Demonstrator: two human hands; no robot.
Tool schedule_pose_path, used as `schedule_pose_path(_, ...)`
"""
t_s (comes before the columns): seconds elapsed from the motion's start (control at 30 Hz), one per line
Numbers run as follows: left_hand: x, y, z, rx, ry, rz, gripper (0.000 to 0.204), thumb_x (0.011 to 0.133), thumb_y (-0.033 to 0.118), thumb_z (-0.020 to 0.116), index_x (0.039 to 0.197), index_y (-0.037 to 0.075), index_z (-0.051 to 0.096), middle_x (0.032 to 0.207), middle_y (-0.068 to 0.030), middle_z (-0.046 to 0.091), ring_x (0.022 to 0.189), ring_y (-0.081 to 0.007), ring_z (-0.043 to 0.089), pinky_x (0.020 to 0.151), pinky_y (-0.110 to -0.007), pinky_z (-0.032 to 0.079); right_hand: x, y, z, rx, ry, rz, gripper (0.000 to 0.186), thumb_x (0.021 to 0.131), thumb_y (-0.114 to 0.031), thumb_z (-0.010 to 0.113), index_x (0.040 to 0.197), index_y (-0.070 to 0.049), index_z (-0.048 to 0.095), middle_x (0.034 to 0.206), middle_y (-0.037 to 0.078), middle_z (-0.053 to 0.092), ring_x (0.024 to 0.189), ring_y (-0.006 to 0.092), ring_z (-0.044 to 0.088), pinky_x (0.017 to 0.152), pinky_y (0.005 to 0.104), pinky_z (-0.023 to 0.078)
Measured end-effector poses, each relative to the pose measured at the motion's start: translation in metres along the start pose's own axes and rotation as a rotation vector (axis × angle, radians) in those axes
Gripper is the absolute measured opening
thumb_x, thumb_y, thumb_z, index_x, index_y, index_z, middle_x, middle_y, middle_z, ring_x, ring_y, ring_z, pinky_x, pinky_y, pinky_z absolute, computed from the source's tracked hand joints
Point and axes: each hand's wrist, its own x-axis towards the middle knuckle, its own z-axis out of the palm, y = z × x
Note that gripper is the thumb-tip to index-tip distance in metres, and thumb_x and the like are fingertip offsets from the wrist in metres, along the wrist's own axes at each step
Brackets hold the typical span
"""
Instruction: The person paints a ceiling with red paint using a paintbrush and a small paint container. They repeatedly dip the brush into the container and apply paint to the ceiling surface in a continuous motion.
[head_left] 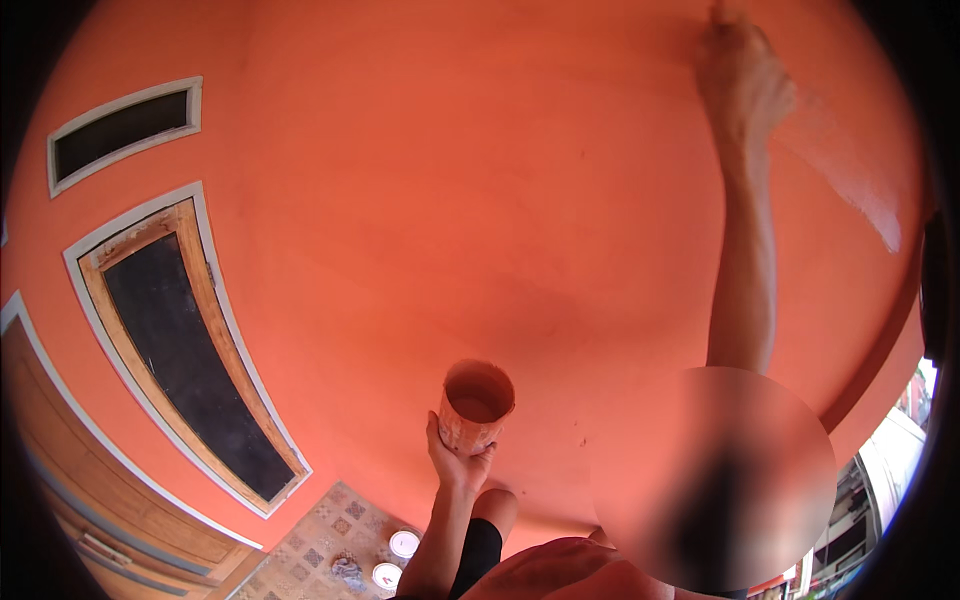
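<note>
My left hand (460,457) grips a cylindrical, paint-smeared container (475,425) low in the middle of the view, upright with its open top showing orange paint inside. My right arm reaches up to the top right, where my right hand (745,75) is closed against the orange wall (480,200). What it holds is blurred and hidden at the top edge. A paler, glossy streak runs down the wall to the right of that hand.
At left are two framed dark windows (185,350) and a wooden door (100,470). On the tiled floor (300,570) lie white round lids or pots (404,543) and a crumpled cloth (348,570). A blurred circle covers the lower right, beside a bright opening.
</note>
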Motion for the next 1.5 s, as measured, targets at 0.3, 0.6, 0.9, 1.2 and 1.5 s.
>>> schedule_pose_path(0.3,-0.021,-0.008,0.036,0.01,0.005,0.075,0.061,0.099,0.066,0.043,0.132,0.016,0.054,0.108,-0.0077,0.064,0.081,-0.0299,0.065,0.05,-0.028,0.044,-0.08,-0.208,0.025,0.626,-0.53,-0.486,0.016,0.087,-0.015,0.062,0.1,-0.02,0.069,0.09,0.017,0.072,0.079,0.0331,0.071,0.065,0.0462,0.054)
schedule_pose_path(0.6,-0.026,-0.006,0.044,0.04,-0.075,-0.08,0.062,0.099,0.065,0.044,0.131,0.014,0.054,0.108,-0.0085,0.064,0.08,-0.0316,0.066,0.047,-0.027,0.043,-0.006,0.116,-0.026,0.621,-0.17,0.319,0.029,0.091,-0.029,0.074,0.097,-0.001,0.072,0.079,0.008,0.072,0.074,0.0163,0.069,0.066,0.0337,0.052)
schedule_pose_path(0.9,-0.018,-0.015,0.044,0.059,-0.103,-0.164,0.06,0.099,0.063,0.046,0.13,0.014,0.056,0.107,-0.0079,0.065,0.079,-0.0325,0.067,0.048,-0.027,0.044,0.023,0.247,-0.116,-0.321,-0.26,0.468,0.046,0.09,-0.059,0.063,0.103,-0.018,0.079,0.099,0.008,0.078,0.094,0.0324,0.073,0.082,0.0462,0.054)
schedule_pose_path(1.2,-0.021,-0.06,0.064,0.091,-0.24,-0.251,0.06,0.098,0.063,0.048,0.131,0.015,0.056,0.11,-0.0081,0.065,0.087,-0.0326,0.066,0.05,-0.027,0.044,-0.016,0.053,-0.009,0.479,-0.39,-0.241,0.029,0.091,-0.017,0.06,0.113,-0.027,0.074,0.08,0.014,0.071,0.072,0.0322,0.072,0.059,0.0468,0.055)
schedule_pose_path(1.5,-0.021,-0.084,0.07,0.122,-0.29,-0.31,0.059,0.098,0.061,0.048,0.13,0.012,0.058,0.112,-0.0092,0.066,0.087,-0.0342,0.066,0.051,-0.028,0.047,0.034,0.264,-0.075,0.104,-0.098,0.62,0.038,0.085,-0.033,0.077,0.095,0.003,0.07,0.088,0.025,0.073,0.088,0.041,0.073,0.077,0.0503,0.056)
